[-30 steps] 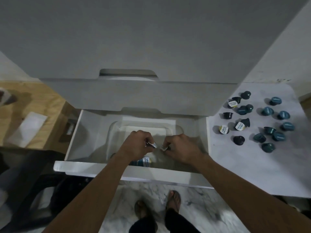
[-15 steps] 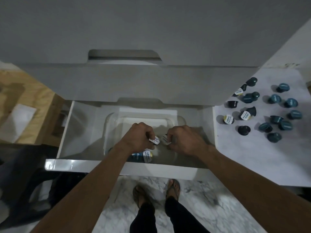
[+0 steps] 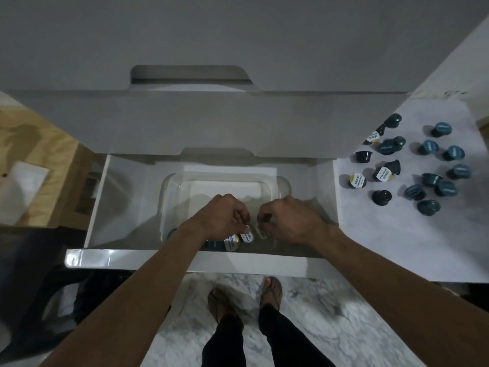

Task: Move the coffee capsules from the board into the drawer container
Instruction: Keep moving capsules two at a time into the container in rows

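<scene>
2 hands, left hand (image 3: 225, 215) and right hand (image 3: 288, 218), each pinch capsules (image 3: 247, 236) (white-lidded) inside the clear container (image 3: 169, 189).

We have bare forearms, no sleeves, on both the left hand (image 3: 223, 215) and right hand (image 3: 293, 219). At six o'clock, black trousers (image 3: 248, 340) and flip-flops (image 3: 272, 290).

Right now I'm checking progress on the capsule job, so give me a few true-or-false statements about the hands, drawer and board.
1. Both hands, left and right, are over the clear container in the open drawer. True.
2. The board holds no capsules. False: many capsules lie there.
3. The left hand holds a capsule. True.
4. The container holds no capsules. False: at least one capsule lies inside.
</scene>
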